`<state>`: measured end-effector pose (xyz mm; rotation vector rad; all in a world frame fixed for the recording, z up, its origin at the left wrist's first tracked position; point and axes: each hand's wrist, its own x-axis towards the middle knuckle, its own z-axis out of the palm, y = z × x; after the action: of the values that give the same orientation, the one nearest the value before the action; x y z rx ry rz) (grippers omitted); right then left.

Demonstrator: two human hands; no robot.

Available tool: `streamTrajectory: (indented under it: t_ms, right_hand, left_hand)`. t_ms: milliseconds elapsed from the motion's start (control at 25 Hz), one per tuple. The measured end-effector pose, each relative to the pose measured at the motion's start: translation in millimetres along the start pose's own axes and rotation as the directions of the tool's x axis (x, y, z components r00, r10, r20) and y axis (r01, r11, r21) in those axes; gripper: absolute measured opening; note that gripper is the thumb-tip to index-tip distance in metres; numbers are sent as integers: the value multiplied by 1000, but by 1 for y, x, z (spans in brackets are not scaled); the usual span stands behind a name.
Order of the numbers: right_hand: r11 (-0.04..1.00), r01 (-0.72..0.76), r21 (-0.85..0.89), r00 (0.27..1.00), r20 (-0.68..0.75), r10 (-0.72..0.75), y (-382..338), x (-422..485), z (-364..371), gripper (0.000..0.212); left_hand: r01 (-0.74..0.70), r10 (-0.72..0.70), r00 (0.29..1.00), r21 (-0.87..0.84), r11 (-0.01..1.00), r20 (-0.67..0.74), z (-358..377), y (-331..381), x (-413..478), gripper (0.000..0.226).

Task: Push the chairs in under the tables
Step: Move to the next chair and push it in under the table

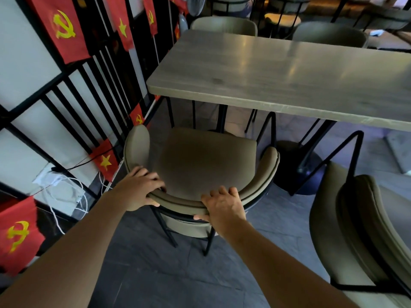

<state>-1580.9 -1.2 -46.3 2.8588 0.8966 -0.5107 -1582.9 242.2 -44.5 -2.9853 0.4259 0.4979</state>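
My left hand was clamped over the curved padded backrest of the chair, fingers hooked over the top edge on the seat side and the thumb pressed against the outer face. My right hand gripped the same backrest a little further along, fingers draped over the rim and the thumb tucked beneath against the black metal frame. Both forearms reached straight out from the bottom of the view.

The chair stood on the dark tiled floor, facing the table, with the front edge of its seat just at the table's near edge and most of the seat out in the open. The tabletop was grey and wood-grained, borne on black legs and a round dark base.

To the right, a second chair of the same kind stood beside the table. Two more chairs sat at the far side. Along the left ran a black-framed partition hung with red flags, with white cables at its foot.
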Motion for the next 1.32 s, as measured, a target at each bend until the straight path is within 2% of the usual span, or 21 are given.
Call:
streamTrajectory:
  t_ms: [200,320,960,1080,1200,1280,1320]
  right_hand:
    - [1000,-3,-2,999,42,3,-1,1,-2,59]
    - [1000,-8,28,998,67,7,-1,1,-2,58]
    - [999,35,23,993,109,-37,11,-11,-6,53]
    - [989,-2,147,998,61,-7,14,-21,-6,55]
    - [950,-21,312,996,-72,45,27,-45,-5,65]
    - [923,-77,376,973,-174,153,47,-69,-4,65]
    - [909,-123,397,955,-200,217,61,-83,-3,66]
  left_hand:
    - [109,-110,994,-45,993,-18,2,38,-1,51]
    - [123,-124,992,-43,991,-22,2,60,-2,49]
    - [146,-148,989,-75,986,-18,0,75,-5,49]
    - [174,-178,984,-101,979,-25,-2,77,-7,51]
    - [209,-204,978,-231,950,47,-10,98,-4,70]
    - [161,-162,986,-349,923,26,-22,132,2,80]
    - [111,-131,991,-363,925,-32,-30,155,5,82]
